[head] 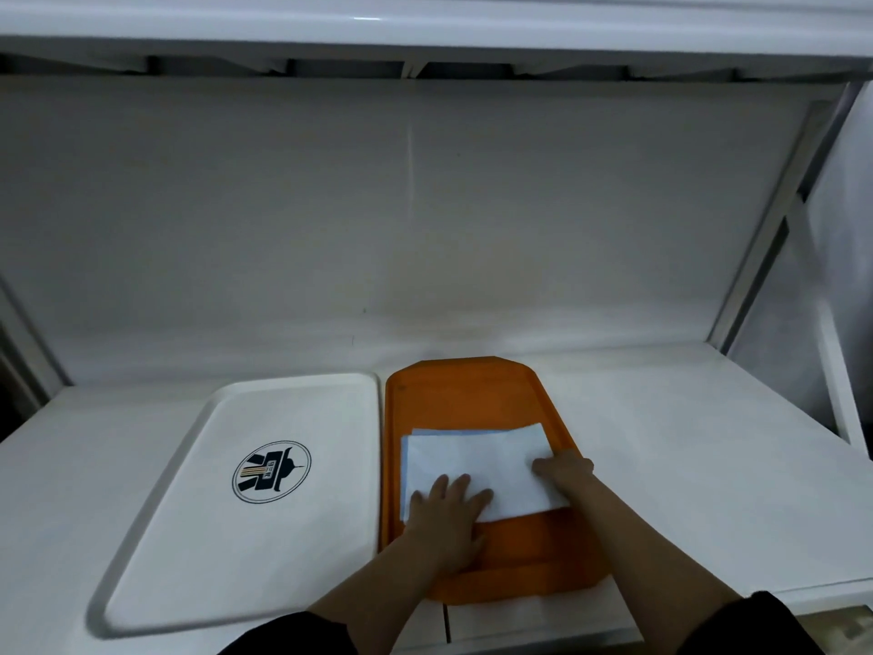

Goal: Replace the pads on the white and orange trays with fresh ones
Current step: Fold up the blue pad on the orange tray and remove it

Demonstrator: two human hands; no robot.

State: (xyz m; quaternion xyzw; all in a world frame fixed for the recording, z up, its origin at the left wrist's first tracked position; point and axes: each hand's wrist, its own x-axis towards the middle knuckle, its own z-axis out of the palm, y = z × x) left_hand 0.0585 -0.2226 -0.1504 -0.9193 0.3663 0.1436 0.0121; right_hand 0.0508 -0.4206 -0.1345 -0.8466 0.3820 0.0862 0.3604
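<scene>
An orange tray [472,390] lies on the white shelf, right of a white tray [198,536] with a round dark logo [271,471]. A folded white pad [477,460] with a pale blue edge lies across the middle of the orange tray. My left hand [446,512] lies flat on the pad's near left part with fingers spread. My right hand [564,468] is at the pad's right edge with its fingers bent down onto it; whether it pinches the pad is not visible. The white tray holds no pad.
The trays sit on a white shelf [685,418] under an upper shelf [425,21]. A plain wall panel stands behind. Metal frame uprights [774,215] rise at the right, and the shelf's front edge runs near my forearms.
</scene>
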